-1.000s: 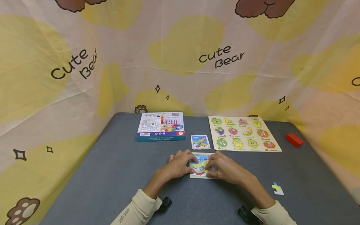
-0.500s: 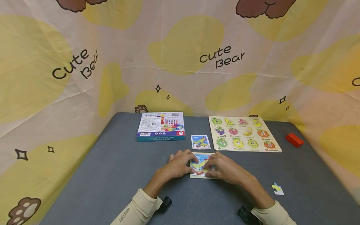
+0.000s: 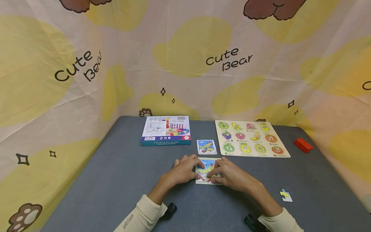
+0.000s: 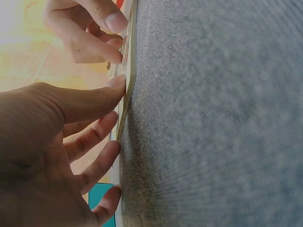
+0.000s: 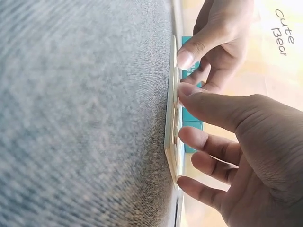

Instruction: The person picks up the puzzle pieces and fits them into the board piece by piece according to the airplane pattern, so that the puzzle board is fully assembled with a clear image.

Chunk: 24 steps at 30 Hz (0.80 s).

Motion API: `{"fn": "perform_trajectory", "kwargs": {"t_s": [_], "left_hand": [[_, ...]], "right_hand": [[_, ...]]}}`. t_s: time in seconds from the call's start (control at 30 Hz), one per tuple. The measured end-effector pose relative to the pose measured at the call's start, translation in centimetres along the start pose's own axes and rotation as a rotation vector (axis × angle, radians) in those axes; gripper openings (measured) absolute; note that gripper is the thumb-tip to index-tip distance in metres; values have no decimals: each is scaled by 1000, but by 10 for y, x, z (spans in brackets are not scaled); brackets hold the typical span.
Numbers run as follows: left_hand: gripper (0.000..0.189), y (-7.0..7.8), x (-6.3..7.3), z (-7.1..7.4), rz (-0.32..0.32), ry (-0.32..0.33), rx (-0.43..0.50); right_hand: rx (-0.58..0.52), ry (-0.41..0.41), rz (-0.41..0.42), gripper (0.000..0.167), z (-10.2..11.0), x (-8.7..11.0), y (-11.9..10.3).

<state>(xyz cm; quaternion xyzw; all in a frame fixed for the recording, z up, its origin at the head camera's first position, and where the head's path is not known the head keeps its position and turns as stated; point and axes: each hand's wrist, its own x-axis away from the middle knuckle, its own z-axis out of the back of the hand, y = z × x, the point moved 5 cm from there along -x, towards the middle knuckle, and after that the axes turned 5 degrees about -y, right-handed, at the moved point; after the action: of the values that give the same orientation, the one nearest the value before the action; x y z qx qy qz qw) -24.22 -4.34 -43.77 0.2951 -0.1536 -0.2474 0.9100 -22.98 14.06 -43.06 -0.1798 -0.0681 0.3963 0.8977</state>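
A jigsaw tray with a yellow airplane picture lies between both hands. My left hand rests its thumb and a finger on the tray's left part, the fingers spread. My right hand has its thumb and index finger at a puzzle piece in the lower right of the picture. The fingers partly hide that piece. In the right wrist view, the right thumb touches pieces at the tray's near edge. A loose puzzle piece lies at the right. Behind the tray is an airplane picture card.
A beaded-toy box stands at the back left. To the back right lies a fruit board, with a red block farther right. The grey tabletop ends against printed cloth walls.
My right thumb and index finger have slid slightly left over the tray, and the red part of the picture beneath them looks shifted. The left hand stays in place.
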Motion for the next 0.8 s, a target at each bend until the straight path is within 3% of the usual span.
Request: {"fn": "perform_trajectory", "kwargs": {"t_s": [0.37,0.8], "left_hand": [[26,-1,-1,-1,12,-8,4],[26,-2,0,-1,16,-12,6]], "right_hand": [[-28,-10,-57,23,0,0,3],[-60,-15,-110,18,-2,-3,2]]}}
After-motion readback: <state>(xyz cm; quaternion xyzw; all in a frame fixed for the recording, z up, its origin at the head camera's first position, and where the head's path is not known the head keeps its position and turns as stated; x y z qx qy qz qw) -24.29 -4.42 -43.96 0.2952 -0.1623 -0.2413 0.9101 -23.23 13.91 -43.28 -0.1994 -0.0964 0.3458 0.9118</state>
